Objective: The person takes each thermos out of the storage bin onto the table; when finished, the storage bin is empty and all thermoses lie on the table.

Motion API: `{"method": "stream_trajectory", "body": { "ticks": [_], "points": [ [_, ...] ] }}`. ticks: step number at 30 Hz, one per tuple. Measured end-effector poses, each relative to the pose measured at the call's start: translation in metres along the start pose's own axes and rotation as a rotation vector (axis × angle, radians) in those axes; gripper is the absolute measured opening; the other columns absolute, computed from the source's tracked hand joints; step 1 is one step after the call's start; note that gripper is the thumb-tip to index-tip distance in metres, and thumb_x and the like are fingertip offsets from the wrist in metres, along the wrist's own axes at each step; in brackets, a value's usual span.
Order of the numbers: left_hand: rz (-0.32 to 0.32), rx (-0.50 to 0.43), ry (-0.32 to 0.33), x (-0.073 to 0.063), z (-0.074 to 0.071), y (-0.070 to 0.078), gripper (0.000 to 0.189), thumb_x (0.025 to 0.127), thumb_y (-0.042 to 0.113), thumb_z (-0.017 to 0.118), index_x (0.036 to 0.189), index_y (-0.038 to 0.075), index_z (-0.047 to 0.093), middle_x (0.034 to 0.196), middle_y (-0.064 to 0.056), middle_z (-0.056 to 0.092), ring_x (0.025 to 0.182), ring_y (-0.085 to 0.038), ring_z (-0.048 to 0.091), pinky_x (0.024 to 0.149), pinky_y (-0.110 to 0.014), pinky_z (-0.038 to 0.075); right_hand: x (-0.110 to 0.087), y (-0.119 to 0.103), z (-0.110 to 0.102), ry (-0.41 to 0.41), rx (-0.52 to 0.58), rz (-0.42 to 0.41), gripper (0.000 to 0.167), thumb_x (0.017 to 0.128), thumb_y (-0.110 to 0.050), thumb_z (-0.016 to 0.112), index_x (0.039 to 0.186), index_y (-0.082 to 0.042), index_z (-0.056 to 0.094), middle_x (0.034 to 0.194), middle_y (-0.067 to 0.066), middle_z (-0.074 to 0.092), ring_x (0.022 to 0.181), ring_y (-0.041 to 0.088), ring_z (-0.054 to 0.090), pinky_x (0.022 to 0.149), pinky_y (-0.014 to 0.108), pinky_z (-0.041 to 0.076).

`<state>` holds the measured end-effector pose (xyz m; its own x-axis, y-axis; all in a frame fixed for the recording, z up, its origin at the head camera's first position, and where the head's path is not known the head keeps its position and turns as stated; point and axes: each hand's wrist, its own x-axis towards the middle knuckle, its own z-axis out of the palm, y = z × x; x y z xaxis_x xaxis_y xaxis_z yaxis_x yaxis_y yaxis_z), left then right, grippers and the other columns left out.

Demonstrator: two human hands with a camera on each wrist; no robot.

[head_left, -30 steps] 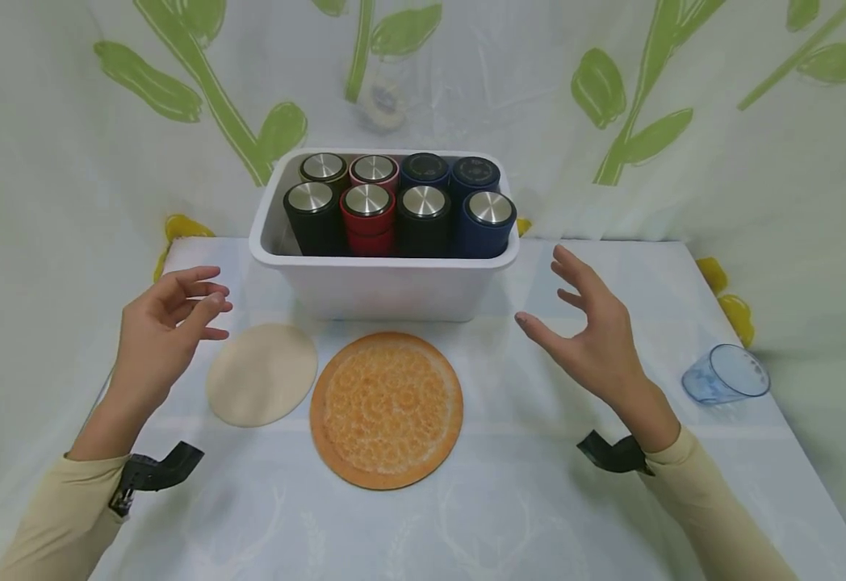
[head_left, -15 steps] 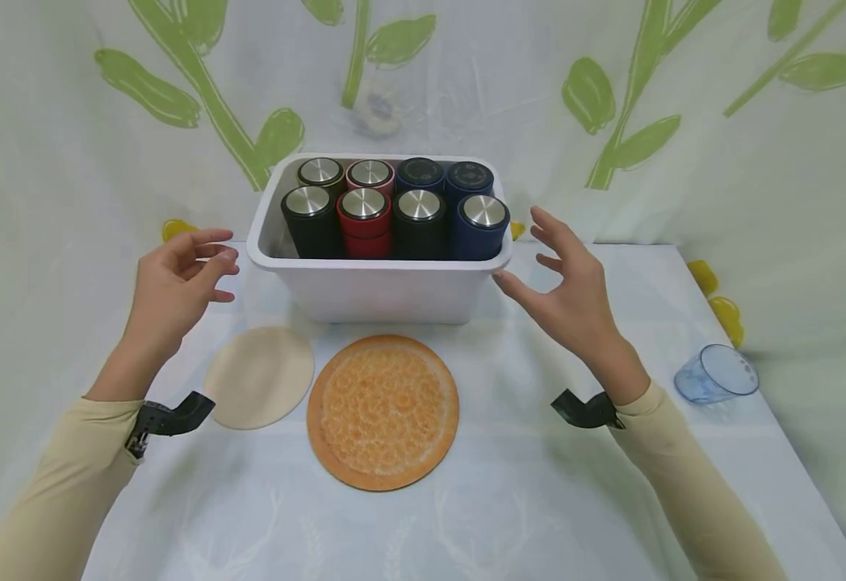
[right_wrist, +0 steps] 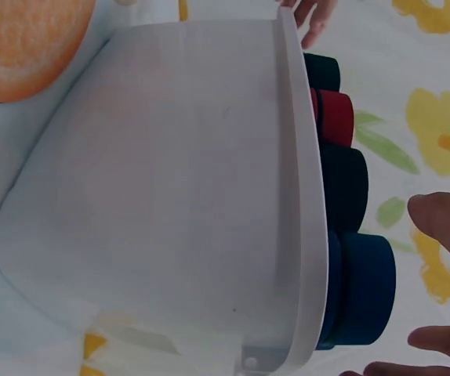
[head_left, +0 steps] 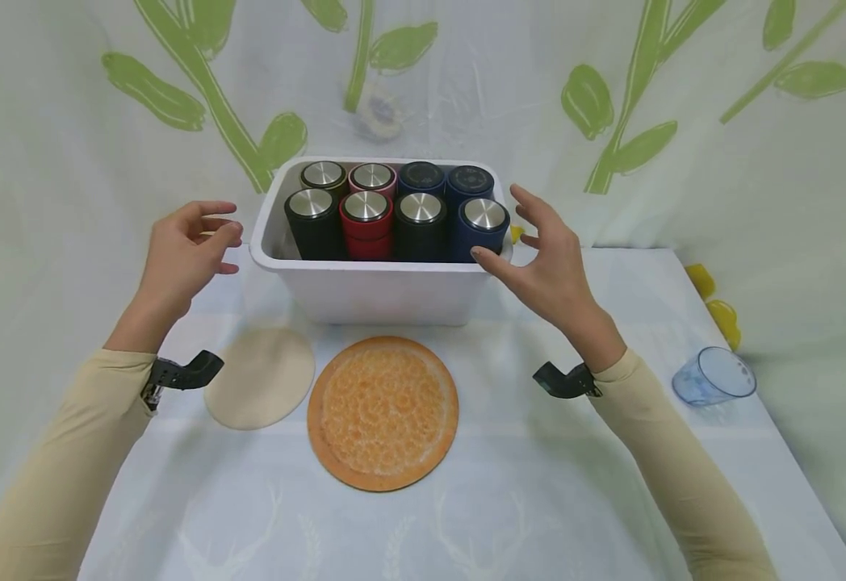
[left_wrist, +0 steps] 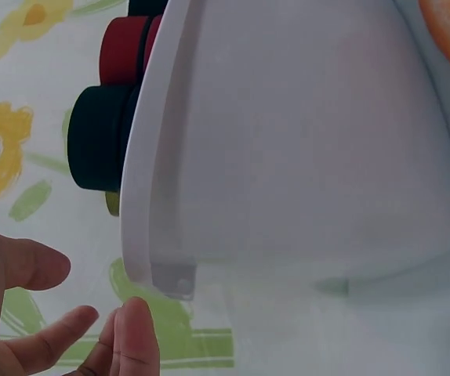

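A white plastic bin [head_left: 379, 294] stands at the back of the table with several vacuum flasks upright in two rows. The front row holds a black flask [head_left: 314, 230], a red flask [head_left: 367, 230], another dark flask [head_left: 420, 234] and a navy flask [head_left: 479, 234] with steel lids. My right hand [head_left: 550, 270] hovers by the bin's right end, thumb and fingers spread about the navy flask. In the right wrist view a gap separates that hand from the navy flask [right_wrist: 366, 290]. My left hand [head_left: 183, 254] hangs beside the bin's left rim, fingers loosely bent, holding nothing.
An orange round mat [head_left: 383, 413] lies in front of the bin, with a beige disc [head_left: 259, 378] to its left. A blue-tinted glass [head_left: 714, 377] is at the table's right edge. A leaf-patterned curtain [head_left: 503, 81] hangs behind.
Both hands have moved up and inward towards the bin's ends. The right thumb now overlaps the navy flask in the head view. The bin and flasks stay put.
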<state>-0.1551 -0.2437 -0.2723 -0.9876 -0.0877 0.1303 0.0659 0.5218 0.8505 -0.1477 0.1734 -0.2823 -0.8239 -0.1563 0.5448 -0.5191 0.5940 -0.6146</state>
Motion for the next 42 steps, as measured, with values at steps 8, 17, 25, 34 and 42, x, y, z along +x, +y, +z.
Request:
{"method": "stream_trajectory", "body": {
  "ticks": [8, 17, 25, 34, 42],
  "points": [
    [-0.060, 0.015, -0.033, 0.018, 0.006, 0.002, 0.052, 0.103, 0.035, 0.053, 0.146, 0.005, 0.047, 0.131, -0.021, 0.055, 0.111, -0.030, 0.060, 0.064, -0.021, 0.057, 0.017, 0.001, 0.007, -0.043, -0.047, -0.022, 0.083, 0.081, -0.027, 0.085, 0.148, 0.000, 0.044, 0.150, 0.014, 0.046, 0.132, 0.029, 0.048, 0.096, 0.049, 0.051],
    [-0.127, 0.037, -0.107, 0.039, 0.009, 0.005, 0.056, 0.104, 0.035, 0.052, 0.151, 0.005, 0.041, 0.138, -0.025, 0.051, 0.118, -0.039, 0.056, 0.065, -0.023, 0.058, 0.025, 0.007, 0.021, -0.044, -0.058, -0.055, 0.079, 0.079, -0.026, 0.086, 0.142, 0.006, 0.049, 0.141, 0.020, 0.054, 0.130, 0.032, 0.051, 0.103, 0.044, 0.045],
    [-0.130, 0.087, -0.195, 0.054, 0.014, 0.008, 0.056, 0.104, 0.030, 0.051, 0.153, 0.005, 0.039, 0.144, -0.028, 0.047, 0.119, -0.040, 0.053, 0.065, -0.022, 0.056, 0.026, 0.005, 0.023, -0.060, -0.124, 0.001, 0.076, 0.080, -0.029, 0.086, 0.140, 0.004, 0.053, 0.137, 0.019, 0.059, 0.124, 0.031, 0.056, 0.104, 0.043, 0.044],
    [-0.141, 0.074, -0.211, 0.067, 0.014, 0.002, 0.053, 0.102, 0.022, 0.055, 0.151, 0.006, 0.044, 0.140, -0.028, 0.051, 0.113, -0.034, 0.059, 0.068, -0.028, 0.058, 0.025, 0.005, 0.025, -0.033, -0.129, -0.008, 0.071, 0.080, -0.027, 0.086, 0.137, 0.004, 0.056, 0.130, 0.019, 0.063, 0.117, 0.032, 0.061, 0.098, 0.044, 0.048],
    [-0.214, 0.013, -0.224, 0.071, 0.011, -0.002, 0.055, 0.100, 0.026, 0.059, 0.151, 0.011, 0.045, 0.144, -0.021, 0.052, 0.116, -0.025, 0.057, 0.070, -0.025, 0.055, 0.027, 0.006, 0.025, -0.018, -0.124, -0.034, 0.065, 0.078, -0.023, 0.087, 0.133, 0.000, 0.061, 0.124, 0.016, 0.067, 0.111, 0.028, 0.063, 0.091, 0.042, 0.050]
  ]
}}
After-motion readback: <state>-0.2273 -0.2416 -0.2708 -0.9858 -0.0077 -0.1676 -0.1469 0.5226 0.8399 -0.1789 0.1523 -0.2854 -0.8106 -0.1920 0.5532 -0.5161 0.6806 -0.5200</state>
